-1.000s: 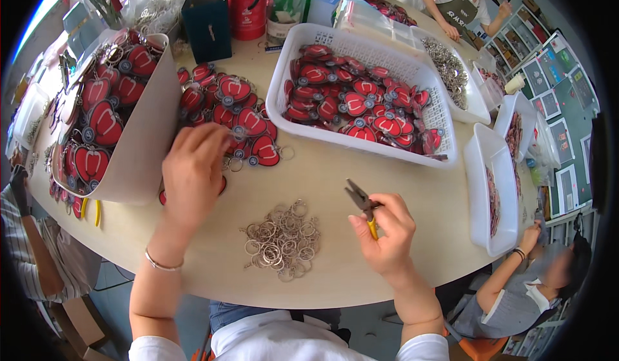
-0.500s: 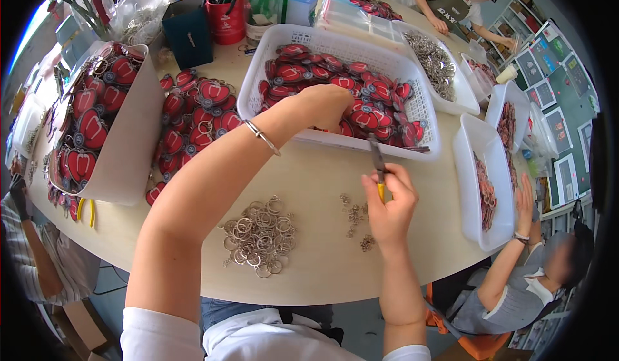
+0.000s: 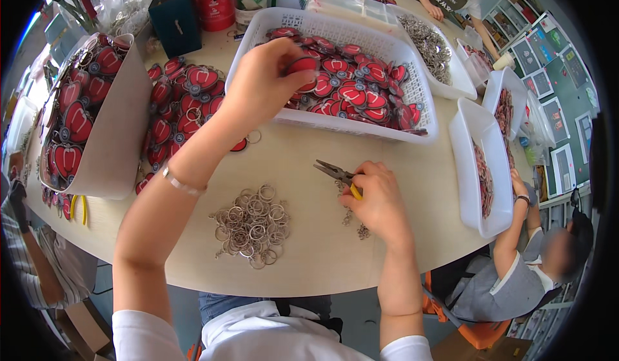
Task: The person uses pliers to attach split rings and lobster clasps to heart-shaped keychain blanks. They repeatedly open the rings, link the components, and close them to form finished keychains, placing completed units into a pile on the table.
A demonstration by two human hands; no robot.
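At nine o'clock, a tilted grey tray [image 3: 119, 142] holds glossy red heart-shaped charms, with more red charms [image 3: 184, 103] loose on the pale, smooth table [image 3: 309, 258]. A heap of thin silver split rings [image 3: 253, 225] lies at six o'clock. The left hand [image 3: 258, 87] reaches toward twelve o'clock over the rim of a white perforated plastic basket [image 3: 422, 113] filled with red charms, its fingers [image 3: 303, 51] curled together and pinching one red charm [image 3: 303, 64]. The right hand [image 3: 380, 203], at centre, is closed around yellow-handled pliers [image 3: 336, 173], their metal tip pointing toward ten o'clock, beside small metal chain pieces [image 3: 356, 222]. At three o'clock, a long white tray [image 3: 467, 187] contains small dark parts.
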